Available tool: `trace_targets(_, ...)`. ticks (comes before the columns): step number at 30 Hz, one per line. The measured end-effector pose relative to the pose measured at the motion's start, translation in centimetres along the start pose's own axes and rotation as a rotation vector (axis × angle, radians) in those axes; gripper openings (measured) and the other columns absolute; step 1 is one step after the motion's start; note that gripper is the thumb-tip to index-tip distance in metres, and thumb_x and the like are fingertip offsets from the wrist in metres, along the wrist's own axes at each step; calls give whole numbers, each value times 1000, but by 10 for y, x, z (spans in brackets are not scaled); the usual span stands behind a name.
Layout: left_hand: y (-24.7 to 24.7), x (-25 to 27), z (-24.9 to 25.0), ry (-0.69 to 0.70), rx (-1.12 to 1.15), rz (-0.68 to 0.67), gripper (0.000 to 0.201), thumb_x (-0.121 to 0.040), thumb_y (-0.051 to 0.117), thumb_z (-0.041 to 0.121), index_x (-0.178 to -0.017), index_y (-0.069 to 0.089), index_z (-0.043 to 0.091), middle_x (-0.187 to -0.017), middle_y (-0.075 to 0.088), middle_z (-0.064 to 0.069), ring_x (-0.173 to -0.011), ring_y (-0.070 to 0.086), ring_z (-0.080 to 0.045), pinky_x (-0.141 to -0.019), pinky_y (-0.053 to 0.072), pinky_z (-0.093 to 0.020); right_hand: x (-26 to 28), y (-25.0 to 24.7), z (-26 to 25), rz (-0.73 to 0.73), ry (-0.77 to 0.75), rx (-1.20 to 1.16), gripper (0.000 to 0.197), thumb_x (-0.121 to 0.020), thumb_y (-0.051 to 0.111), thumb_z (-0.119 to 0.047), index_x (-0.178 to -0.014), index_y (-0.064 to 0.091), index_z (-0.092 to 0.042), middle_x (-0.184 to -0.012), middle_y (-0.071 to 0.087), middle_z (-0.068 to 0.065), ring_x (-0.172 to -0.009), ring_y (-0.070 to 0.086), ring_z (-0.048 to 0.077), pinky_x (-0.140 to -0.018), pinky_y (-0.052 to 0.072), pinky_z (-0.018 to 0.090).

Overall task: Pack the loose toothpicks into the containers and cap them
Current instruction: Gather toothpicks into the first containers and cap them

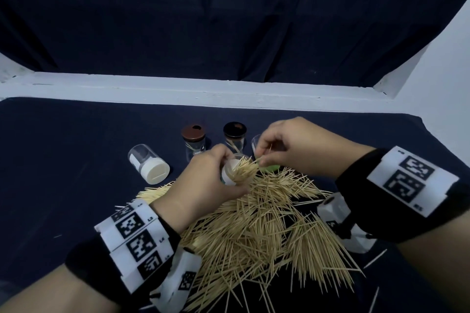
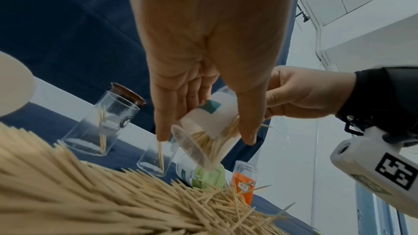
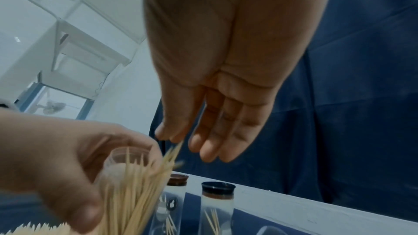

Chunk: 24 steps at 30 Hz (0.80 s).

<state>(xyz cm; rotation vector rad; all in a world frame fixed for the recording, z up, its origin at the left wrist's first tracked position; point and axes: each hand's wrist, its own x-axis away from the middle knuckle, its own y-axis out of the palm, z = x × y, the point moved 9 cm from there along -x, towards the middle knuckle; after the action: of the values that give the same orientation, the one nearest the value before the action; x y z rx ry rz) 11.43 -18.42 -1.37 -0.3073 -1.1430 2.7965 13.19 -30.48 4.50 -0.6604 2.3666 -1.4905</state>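
Toothpicks [image 1: 245, 169] pinched by the right hand [image 1: 292, 146] are best aligned before being slid into the tilted container [image 1: 230, 173] gripped by the left hand [image 1: 203, 180].

Six containers: a white-labelled container [image 2: 210, 113] held in the left hand [image 1: 203, 180], a white-capped container [image 1: 148, 165] lying left of that hand, a brown-capped jar [image 1: 193, 141] and a black-capped jar [image 1: 234, 136] beyond it, and a green-capped container [image 2: 208, 176] and an orange container [image 2: 244, 180] below the right hand [image 1: 297, 145]. Two hands. One heap of toothpicks [image 1: 254, 231] on the counter [image 1: 63, 160], too many to count.
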Motion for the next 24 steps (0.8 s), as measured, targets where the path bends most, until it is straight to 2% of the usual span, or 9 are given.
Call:
trace_targets(3,-1,0,6,27,31,23,47,-61,88,32,-93,53,29,-87,64,14,-78,61,2,-68,51,-20,7,7,1,12,33,-6,7,-81,73,-22,-85,71,-28,-82,65,-11,-68,56,-3,-60,40,4)
trace_targets(6,2,-1,12,64,36,13,47,-62,87,28,-95,54,28,-89,63,13,-78,60,1,-68,50,-21,13,1,-3,124,39,-60,8,-80,75,-17,-86,73,-22,-85,65,-11,-71,57,-1,-60,35,-2)
trace_targets(8,4,0,16,93,9,1,47,-63,87,29,-98,55,28,-94,61,14,-82,58,1,-69,47,-19,15,-3,-8,172,20,-145,10,-78,76,-14,-83,73,-22,-86,62,-11,-78,56,-2,-63,39,2)
trace_targets(11,6,0,20,108,2,0,46,-64,86,29,-98,55,28,-98,60,12,-86,57,0,-72,46,-21,19,-10,-10,230,4,-190,12,-78,75,-11,-81,70,-23,-86,59,-11,-76,58,2,-69,45,11)
trace_targets(14,6,1,23,105,5,11,46,-65,85,31,-99,55,27,-97,61,11,-85,58,-3,-74,50,-28,28,-19,0,290,102,-151,8,-81,72,-29,-84,66,-25,-87,61,-11,-76,57,3,-70,48,20)
trace_targets(16,6,1,24,107,12,19,46,-65,86,31,-98,54,27,-96,62,11,-86,58,-4,-74,51,-32,33,-12,10,213,217,-147,27,-72,78,-39,-90,63,-26,-84,63,-9,-73,58,5,-68,50,25)
trace_targets(18,6,2,27,116,11,22,46,-64,86,30,-97,54,27,-96,62,11,-86,58,-3,-74,51,-31,38,-4,14,157,277,-171,30,-67,84,-29,-89,64,-23,-81,66,-7,-68,60,5,-69,54,26)
trace_targets(21,10,4,33,137,-21,6,45,-65,85,28,-97,54,28,-97,60,11,-83,56,0,-69,48,-24,43,2,11,201,250,-351,18,-70,81,-9,-79,68,-18,-73,70,-2,-62,64,5,-70,59,29)
trace_targets(24,16,7,40,159,-46,-29,46,-64,85,30,-98,54,28,-97,59,12,-84,56,-2,-73,50,-31,51,-2,6,249,176,-421,14,-76,75,-7,-76,69,-20,-72,72,-1,-68,69,8,-73,58,28)
